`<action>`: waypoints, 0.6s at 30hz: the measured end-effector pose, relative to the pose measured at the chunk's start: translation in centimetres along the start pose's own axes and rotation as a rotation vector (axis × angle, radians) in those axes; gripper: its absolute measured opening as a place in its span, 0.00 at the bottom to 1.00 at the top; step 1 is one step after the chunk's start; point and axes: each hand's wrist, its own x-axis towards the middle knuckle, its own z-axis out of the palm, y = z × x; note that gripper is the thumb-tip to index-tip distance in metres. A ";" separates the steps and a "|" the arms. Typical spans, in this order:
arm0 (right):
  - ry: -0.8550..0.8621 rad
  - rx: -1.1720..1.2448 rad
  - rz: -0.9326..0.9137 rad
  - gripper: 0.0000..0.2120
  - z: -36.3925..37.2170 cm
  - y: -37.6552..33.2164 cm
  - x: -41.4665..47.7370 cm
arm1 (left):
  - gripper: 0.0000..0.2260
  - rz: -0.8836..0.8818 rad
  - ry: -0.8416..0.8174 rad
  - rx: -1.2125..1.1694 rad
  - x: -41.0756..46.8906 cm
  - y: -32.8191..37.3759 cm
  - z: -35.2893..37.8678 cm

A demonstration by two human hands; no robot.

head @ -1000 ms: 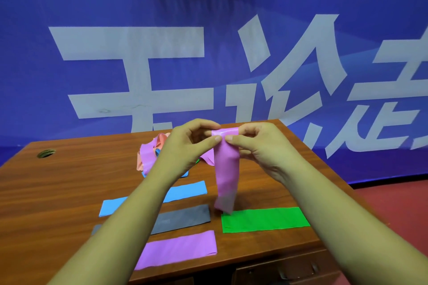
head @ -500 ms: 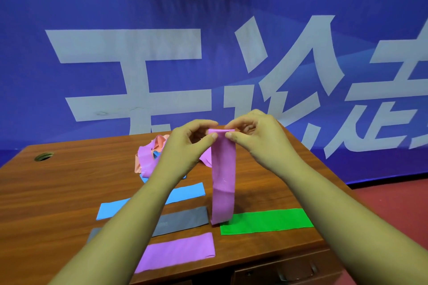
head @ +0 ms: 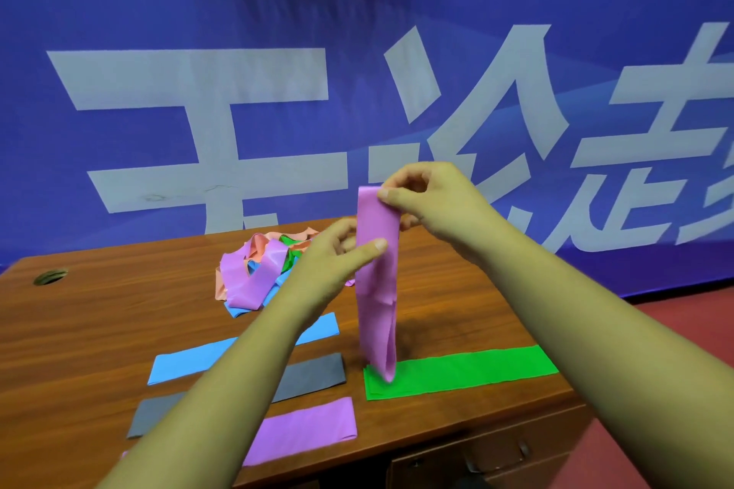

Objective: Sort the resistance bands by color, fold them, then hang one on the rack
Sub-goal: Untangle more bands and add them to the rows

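So from where I'm sitting, the right hand (head: 433,206) has the top edge of the hanging band (head: 377,290) pinched between thumb and fingertips, just right of centre frame. The left hand (head: 329,266) grips it lower down, thumb across the front and fingers curled behind. The band dangles straight down, and its bottom end sits right at the left tip of the folded green band (head: 460,371), lower middle of the frame. I can't tell if they're touching. My worries are that the tail drags the green one out of line, or that the stretchy stuff slides out of the top pinch and flops onto the wrong colour. Its match, the folded purple band (head: 306,429), is down at bottom centre. The layers could also end up skewed if the left hand creases it off-square. Hard to see: the left fingers are behind the band, and the left arm cuts across the blue band (head: 246,349), the grey band (head: 313,377) and the purple one. The pile (head: 262,270) mid-frame on the table (head: 99,310) is too tangled to count, and there's no rack in view anywhere.
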 end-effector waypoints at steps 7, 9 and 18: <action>0.176 0.044 0.134 0.07 -2.2 2.1 2.3 | 0.07 -0.266 -0.220 -0.120 -0.6 -4.0 2.2; 0.253 0.056 0.178 0.07 -3.2 3.5 2.9 | 0.07 -0.319 -0.313 -0.088 -1.1 -4.4 2.6; 0.487 0.035 0.355 0.10 -7.7 12.1 3.3 | 0.05 -0.455 -0.242 0.162 -0.1 -6.4 1.5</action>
